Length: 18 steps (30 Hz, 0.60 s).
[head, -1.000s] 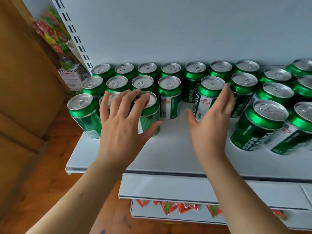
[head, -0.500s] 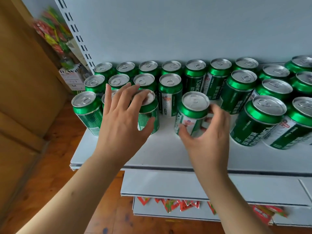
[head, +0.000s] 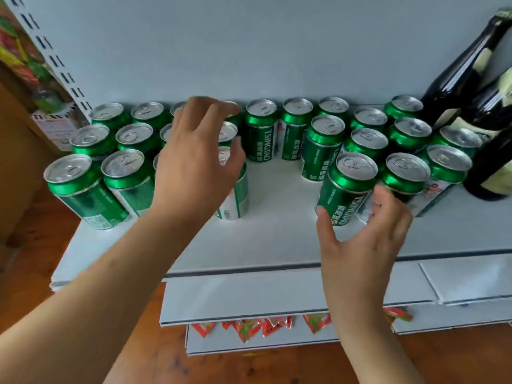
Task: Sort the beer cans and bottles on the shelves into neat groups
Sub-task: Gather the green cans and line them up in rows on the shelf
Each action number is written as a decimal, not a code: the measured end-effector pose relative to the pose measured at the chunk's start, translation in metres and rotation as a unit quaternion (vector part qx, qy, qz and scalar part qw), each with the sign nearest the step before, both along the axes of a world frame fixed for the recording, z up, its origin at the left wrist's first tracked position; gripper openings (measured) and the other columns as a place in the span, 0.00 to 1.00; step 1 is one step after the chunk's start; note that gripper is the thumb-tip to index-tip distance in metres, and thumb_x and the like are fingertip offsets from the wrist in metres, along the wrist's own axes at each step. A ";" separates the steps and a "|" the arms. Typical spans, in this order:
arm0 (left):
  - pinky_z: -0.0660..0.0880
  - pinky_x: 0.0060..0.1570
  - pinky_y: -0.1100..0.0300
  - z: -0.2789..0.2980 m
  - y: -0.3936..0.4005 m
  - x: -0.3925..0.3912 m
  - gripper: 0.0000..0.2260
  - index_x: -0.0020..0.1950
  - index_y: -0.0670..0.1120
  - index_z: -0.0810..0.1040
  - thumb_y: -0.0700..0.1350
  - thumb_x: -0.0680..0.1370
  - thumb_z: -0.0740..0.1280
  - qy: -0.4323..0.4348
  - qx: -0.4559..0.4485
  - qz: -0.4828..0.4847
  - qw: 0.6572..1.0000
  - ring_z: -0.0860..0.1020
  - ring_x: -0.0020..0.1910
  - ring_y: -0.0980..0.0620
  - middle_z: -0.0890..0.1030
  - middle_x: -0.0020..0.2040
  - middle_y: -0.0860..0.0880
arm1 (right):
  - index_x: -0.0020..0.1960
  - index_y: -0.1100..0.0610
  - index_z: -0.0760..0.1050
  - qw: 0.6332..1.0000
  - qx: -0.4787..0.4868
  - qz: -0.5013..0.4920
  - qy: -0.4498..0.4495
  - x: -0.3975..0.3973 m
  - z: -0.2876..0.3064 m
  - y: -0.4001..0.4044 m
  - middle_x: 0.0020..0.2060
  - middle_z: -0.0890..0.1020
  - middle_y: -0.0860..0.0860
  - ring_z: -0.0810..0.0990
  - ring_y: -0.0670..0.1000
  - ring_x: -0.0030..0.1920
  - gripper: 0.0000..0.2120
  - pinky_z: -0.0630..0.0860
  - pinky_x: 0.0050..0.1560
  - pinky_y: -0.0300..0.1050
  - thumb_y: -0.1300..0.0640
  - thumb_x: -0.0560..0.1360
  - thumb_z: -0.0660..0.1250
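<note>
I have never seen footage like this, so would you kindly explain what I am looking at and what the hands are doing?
There is no machine here: a person wears a camera on the head, looking down at their own two bare hands. In front is a white shelf crowded with upright green beer cans; dark bottles stand at the far right. The right hand curls round the front can, thumb and fingers on either side. The left hand hovers with relaxed fingers over the cans on the left, holding nothing.
</note>
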<state>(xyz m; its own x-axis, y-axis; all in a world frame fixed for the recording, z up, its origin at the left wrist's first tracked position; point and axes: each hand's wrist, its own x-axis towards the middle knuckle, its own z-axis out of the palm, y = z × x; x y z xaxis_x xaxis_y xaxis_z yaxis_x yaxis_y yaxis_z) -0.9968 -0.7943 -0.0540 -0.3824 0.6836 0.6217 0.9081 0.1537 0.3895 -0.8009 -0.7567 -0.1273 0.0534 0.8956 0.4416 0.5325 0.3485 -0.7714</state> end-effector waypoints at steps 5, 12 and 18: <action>0.75 0.56 0.53 0.029 0.057 -0.007 0.14 0.63 0.48 0.78 0.47 0.78 0.65 -0.007 -0.068 -0.058 0.996 0.77 0.56 0.49 0.78 0.58 0.48 | 0.78 0.59 0.52 0.996 -0.060 -0.018 -0.060 -0.019 -0.019 0.013 0.75 0.62 0.57 0.66 0.56 0.72 0.44 0.71 0.65 0.49 0.46 0.73 0.72; 0.70 0.62 0.47 0.004 0.033 -0.026 0.20 0.65 0.51 0.77 0.58 0.77 0.61 0.026 -0.192 0.025 0.981 0.72 0.64 0.42 0.77 0.62 0.45 | 0.67 0.57 0.71 0.996 -0.058 0.072 -0.020 -0.045 -0.019 0.032 0.59 0.74 0.50 0.76 0.51 0.57 0.31 0.72 0.52 0.39 0.48 0.69 0.76; 0.68 0.67 0.47 -0.005 0.025 -0.028 0.21 0.69 0.55 0.75 0.58 0.78 0.59 -0.011 -0.181 -0.009 0.983 0.72 0.67 0.46 0.76 0.67 0.52 | 0.68 0.58 0.71 0.978 -0.057 0.191 -0.057 -0.094 -0.018 0.055 0.60 0.75 0.53 0.76 0.52 0.60 0.31 0.73 0.56 0.41 0.52 0.69 0.76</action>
